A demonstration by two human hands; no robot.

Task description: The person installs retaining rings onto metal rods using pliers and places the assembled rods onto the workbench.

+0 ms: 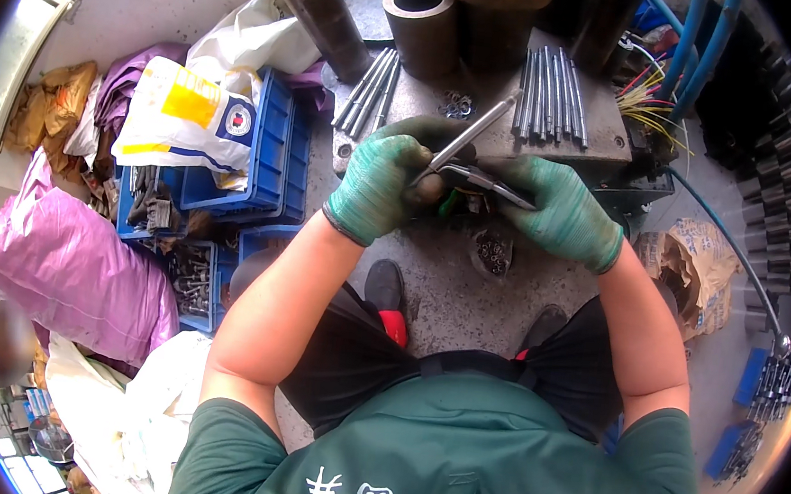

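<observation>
My left hand [378,183], in a green glove with dark fingers, is closed round a slim metal rod [483,130] that slants up to the right. In my right hand [561,206], gloved the same way, is a pair of metal pliers [492,184]. Their jaws meet the rod near its lower end, beside my left fingertips; the exact contact is hidden by the fingers. Behind my hands, similar rods lie side by side on a metal block, one group [368,92] at left and another [553,95] at right. Small dark rings [457,105] lie between the groups.
The metal block [607,125] carries a thick hollow cylinder [417,25]. Blue crates [272,149] and a pink sack [80,259] stand at left. A clear bag of small rings [491,253] is below my hands. Right are a torn paper sack [697,276] and a blue hose [722,221].
</observation>
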